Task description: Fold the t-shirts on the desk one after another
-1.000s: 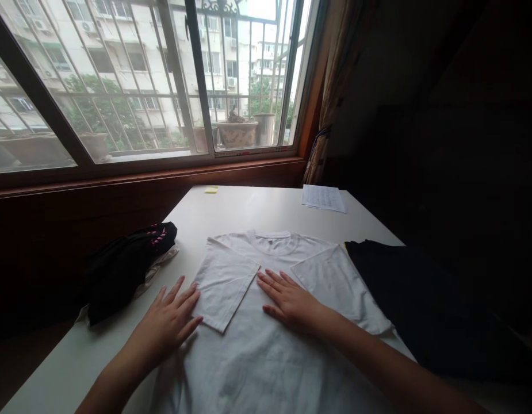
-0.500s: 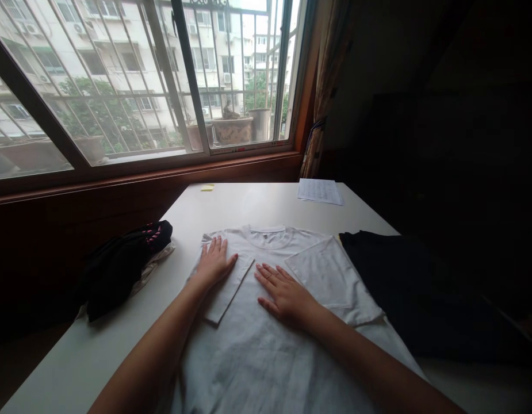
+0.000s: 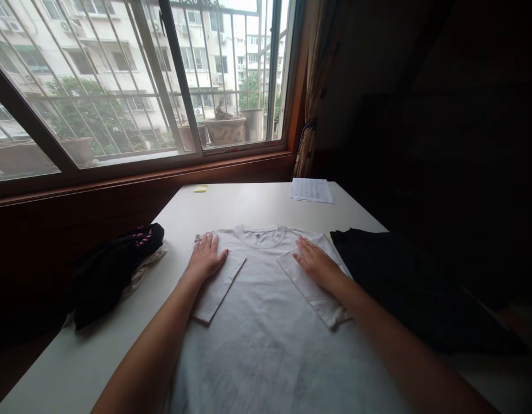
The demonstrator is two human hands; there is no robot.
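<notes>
A white T-shirt [image 3: 261, 305] lies spread on the table with its collar at the far side. Both of its sleeves are folded inward over the body. My left hand [image 3: 206, 257] rests flat near the left shoulder, on the folded left sleeve, with its fingers stretched out. On the other side, my right hand [image 3: 318, 263] lies flat on the folded right sleeve near the right shoulder, fingers extended. Neither hand grasps anything. The lower part of the T-shirt runs out of view at the bottom.
Dark folded clothing [image 3: 404, 287] lies at the table's right side. A heap of black clothing [image 3: 114, 270] sits on the left edge. Papers [image 3: 312, 190] and a yellow note [image 3: 201, 188] lie at the far end of the white table [image 3: 244, 201], below a barred window [image 3: 231, 75].
My right hand has moved from the middle of the T-shirt to the right sleeve, which now lies folded further inward. My left hand has stayed in place. The view has shifted slightly.
</notes>
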